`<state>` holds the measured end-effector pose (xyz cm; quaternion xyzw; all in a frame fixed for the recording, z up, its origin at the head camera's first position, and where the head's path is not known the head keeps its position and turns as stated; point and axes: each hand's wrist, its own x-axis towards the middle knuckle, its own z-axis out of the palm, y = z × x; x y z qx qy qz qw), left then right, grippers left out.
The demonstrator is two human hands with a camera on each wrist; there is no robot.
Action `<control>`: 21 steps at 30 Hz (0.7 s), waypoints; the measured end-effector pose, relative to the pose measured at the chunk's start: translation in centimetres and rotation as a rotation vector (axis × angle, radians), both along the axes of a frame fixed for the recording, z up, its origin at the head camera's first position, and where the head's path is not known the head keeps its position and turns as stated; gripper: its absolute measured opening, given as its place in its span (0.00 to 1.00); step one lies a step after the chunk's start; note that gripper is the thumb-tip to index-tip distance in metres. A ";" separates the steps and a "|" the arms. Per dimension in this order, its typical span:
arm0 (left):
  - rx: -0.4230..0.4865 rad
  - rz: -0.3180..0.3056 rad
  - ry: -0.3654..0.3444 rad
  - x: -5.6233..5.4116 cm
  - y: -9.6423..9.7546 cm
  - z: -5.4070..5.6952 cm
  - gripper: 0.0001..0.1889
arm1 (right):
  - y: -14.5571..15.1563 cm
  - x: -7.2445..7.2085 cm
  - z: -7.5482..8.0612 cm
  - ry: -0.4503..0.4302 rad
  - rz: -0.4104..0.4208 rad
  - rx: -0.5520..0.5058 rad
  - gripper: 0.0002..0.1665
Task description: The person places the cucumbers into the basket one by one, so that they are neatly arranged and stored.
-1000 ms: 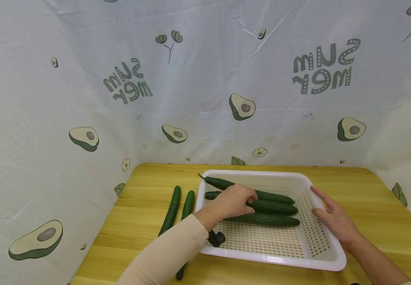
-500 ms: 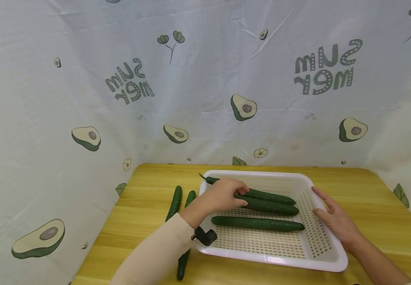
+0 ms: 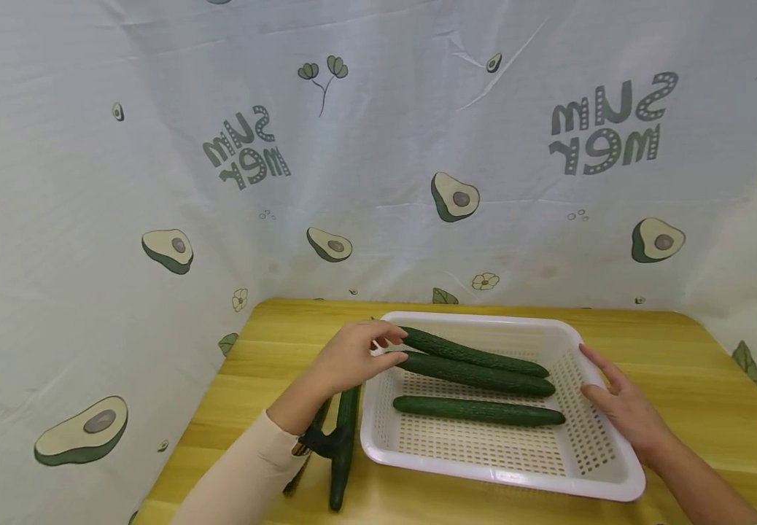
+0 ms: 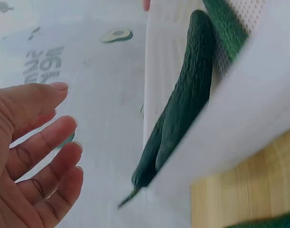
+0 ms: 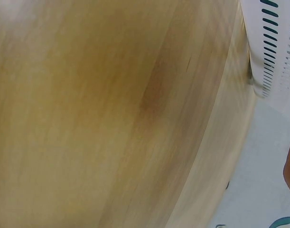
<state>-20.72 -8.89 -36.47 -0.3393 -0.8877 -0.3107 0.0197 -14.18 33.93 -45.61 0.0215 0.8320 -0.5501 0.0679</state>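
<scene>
A white plastic basket (image 3: 447, 467) with perforated walls holds three cucumbers. The back cucumber (image 3: 483, 355) and middle cucumber (image 3: 473, 372) lie close together; a front cucumber (image 3: 480, 410) lies apart from them. My left hand (image 3: 352, 357) is over the basket's left end, fingers spread and loosely bent. In the left wrist view, nothing is between the thumb and fingers of this left hand (image 4: 40, 161), and a stem pokes out past the basket rim. My right hand (image 3: 634, 419) grips the basket's right side, thumb at the rim; only a sliver of it shows in the right wrist view.
Left of the basket, a cucumber (image 3: 346, 456) lies on the wooden table (image 3: 661, 350), with another partly hidden behind the left wrist and its black strap (image 3: 322, 441). A pale curtain (image 3: 378, 146) printed with avocados hangs behind the table and at its sides.
My left hand has let go among the cucumbers and moved left to the basket's end. The front cucumber now lies apart from the other two. My right hand stays on the basket.
</scene>
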 end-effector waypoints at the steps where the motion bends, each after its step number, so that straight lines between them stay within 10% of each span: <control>1: 0.023 0.022 0.000 0.1 -0.7 -0.1 0.16 | 0.0 0.0 0.0 -0.002 -0.001 0.001 0.43; 11: 0.152 0.238 -0.121 1.4 -7.2 -3.8 0.18 | -0.1 0.0 0.3 -0.008 -0.007 0.021 0.43; 21: 0.077 0.413 -0.296 2.2 -11.2 -8.1 0.23 | -0.1 0.1 0.3 -0.005 -0.011 0.030 0.43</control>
